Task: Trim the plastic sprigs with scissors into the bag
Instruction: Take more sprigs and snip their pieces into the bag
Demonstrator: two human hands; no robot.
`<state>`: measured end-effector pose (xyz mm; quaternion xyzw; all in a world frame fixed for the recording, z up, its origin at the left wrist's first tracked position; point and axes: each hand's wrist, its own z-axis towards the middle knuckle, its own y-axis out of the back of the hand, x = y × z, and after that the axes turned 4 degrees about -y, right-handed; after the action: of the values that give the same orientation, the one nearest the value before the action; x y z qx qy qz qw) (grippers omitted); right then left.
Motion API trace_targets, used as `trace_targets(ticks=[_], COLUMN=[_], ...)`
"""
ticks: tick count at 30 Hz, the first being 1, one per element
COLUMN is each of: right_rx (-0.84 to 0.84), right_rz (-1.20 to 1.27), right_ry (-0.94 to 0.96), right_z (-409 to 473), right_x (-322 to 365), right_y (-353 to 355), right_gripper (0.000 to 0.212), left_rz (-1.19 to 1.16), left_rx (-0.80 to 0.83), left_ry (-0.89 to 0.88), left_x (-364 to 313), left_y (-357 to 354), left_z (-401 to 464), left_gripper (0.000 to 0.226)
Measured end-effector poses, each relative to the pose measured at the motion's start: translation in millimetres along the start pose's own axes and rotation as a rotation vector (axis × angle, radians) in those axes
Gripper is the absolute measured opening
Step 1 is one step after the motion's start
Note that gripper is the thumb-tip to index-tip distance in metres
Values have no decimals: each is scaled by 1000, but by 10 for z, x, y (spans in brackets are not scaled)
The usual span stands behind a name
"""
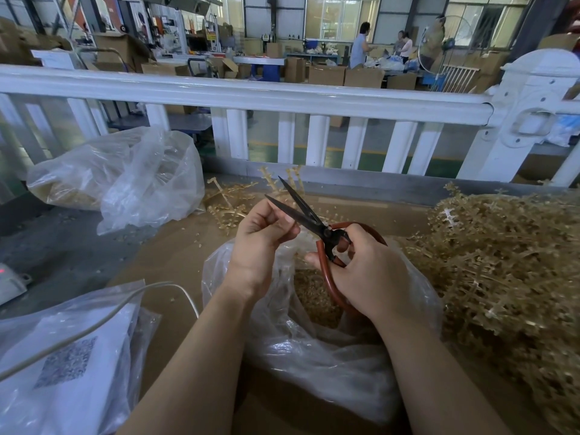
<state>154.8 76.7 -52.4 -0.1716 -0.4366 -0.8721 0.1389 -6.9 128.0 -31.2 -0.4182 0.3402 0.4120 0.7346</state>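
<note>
Nearest, at the lower left, a clear plastic sleeve (62, 365) holding white paper with a printed code lies on the counter (175, 262), and a pale cable (103, 312) curves across it. In the middle, an open clear bag (329, 350) sits under both forearms, with tan trimmed bits heaped inside.

Above the bag's mouth, the right hand (370, 271) has its grip closed round the red-brown handles of the scissors (317, 224), fingers through the loops; the dark blades stand parted, pointing up and left. The left hand (260, 233) has its fingers curled, thumb and forefinger pinched together just beside the lower blade; whether they hold a piece of sprig is too small to tell.

To the right, a large tangled heap of tan plastic sprigs (502, 271) crowds the counter up to the bag's edge. Beyond the blades, a few loose sprigs (226, 205) lie scattered. Further left, a second clear bag (125, 177) slumps half full of tan pieces. Behind all this, a white railing (282, 95) runs across, partly screening a workshop floor with cardboard boxes (345, 75) and people (359, 45) standing at a far table.
</note>
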Motion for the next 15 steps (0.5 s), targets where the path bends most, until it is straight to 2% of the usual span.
trace_targets(ticks=[3,10,15], right_rx=[-6,-43,-44], right_rz=[-11,-61,-32], right_ry=[14,24,40], right_z=[-5,-9,-13], right_x=[5,0,6], right_y=[0,11,10], right_gripper=[63,53,50], left_rz=[24,7,-44], left_rx=[-3,-7,-9], left_ry=[7,17,25], left_x=[4,6,15], left_y=[5,4,13], left_z=[-4,6,14], left_gripper=[27,21,26])
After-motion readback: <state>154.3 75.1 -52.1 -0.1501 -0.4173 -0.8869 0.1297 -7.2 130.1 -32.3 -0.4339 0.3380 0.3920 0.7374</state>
